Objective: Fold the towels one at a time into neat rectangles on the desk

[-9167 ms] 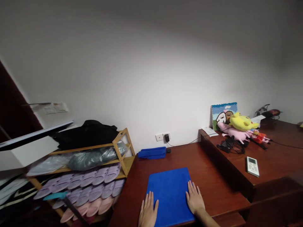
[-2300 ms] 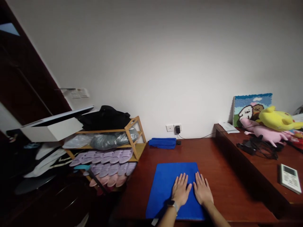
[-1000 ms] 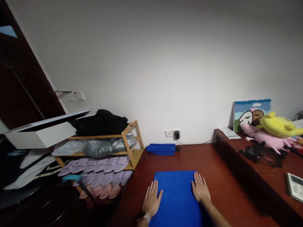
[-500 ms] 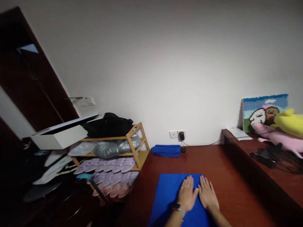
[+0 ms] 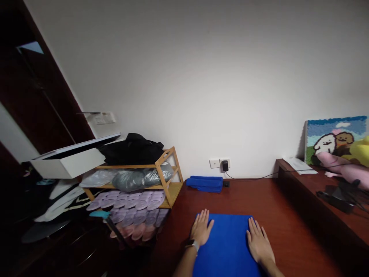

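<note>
A blue cloth (image 5: 226, 244) lies flat on the reddish-brown wooden table (image 5: 291, 227). My left hand (image 5: 201, 228) rests palm down on its far left corner, fingers stretched out, with a watch on the wrist. At the far right corner, my right hand (image 5: 259, 240) lies flat along the cloth's right edge, fingers extended and partly over the bare wood. Neither hand grips anything. The near end of the cloth runs out of the bottom of the view.
Against the wall lies a folded blue cloth (image 5: 204, 184), below a socket with a black plug (image 5: 225, 166). Left of the table stands a wooden rack (image 5: 170, 177) with rows of slippers. A raised ledge (image 5: 288, 169) on the right carries paper, a pink plush toy (image 5: 343, 167) and cables.
My left hand has slid leftward across the cloth from its middle to the far left corner. My right hand stays by the right edge. The view has shifted slightly.
</note>
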The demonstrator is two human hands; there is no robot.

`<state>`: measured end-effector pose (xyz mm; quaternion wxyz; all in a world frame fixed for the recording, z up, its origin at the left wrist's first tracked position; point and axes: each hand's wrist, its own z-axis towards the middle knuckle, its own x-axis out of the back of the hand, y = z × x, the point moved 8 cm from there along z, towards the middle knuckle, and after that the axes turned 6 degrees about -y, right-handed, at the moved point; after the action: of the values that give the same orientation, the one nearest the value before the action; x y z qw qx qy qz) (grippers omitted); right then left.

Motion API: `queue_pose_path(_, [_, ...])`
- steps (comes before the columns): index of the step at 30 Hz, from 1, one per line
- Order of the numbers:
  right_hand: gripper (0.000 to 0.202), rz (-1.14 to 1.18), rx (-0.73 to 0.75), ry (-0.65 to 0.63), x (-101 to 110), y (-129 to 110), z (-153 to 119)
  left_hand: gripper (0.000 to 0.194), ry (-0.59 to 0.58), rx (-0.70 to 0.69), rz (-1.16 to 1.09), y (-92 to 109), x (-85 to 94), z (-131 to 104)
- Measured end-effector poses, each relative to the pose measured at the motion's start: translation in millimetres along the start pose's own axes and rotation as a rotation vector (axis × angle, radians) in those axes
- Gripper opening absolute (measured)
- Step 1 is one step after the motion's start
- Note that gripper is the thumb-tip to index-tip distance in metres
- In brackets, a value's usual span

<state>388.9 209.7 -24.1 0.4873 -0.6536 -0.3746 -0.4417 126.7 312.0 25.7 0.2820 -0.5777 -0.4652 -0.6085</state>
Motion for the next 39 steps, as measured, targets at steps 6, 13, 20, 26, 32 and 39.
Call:
queue_pose_path(6, [0.072, -0.035, -0.015, 0.003, -1, 1, 1, 0.081, 0.07, 0.046, 0.068, -34, -0.1, -5])
queue_pose_path(13, [0.071, -0.061, -0.036, -0.088, 13, 1, 10, 0.081, 0.117, 0.037, 0.046, -35, -3.2, 1])
queue_pose_path(20, [0.071, -0.075, -0.058, -0.004, 16, -2, 12, 0.077, 0.137, 0.025, 0.048, -39, -5.1, 4])
queue_pose_path(26, [0.071, -0.043, -0.058, 0.011, 19, -3, 10, 0.074, 0.134, 0.036, 0.065, -39, -6.2, 8])
queue_pose_path(32, [0.07, -0.026, -0.054, 0.012, 23, -4, 8, 0.072, 0.132, 0.067, 0.138, -39, -2.7, 7])
queue_pose_path(39, [0.069, 0.028, -0.049, 0.023, 23, -4, 10, 0.066, 0.218, -0.1, 0.167, 33, 20.1, 16])
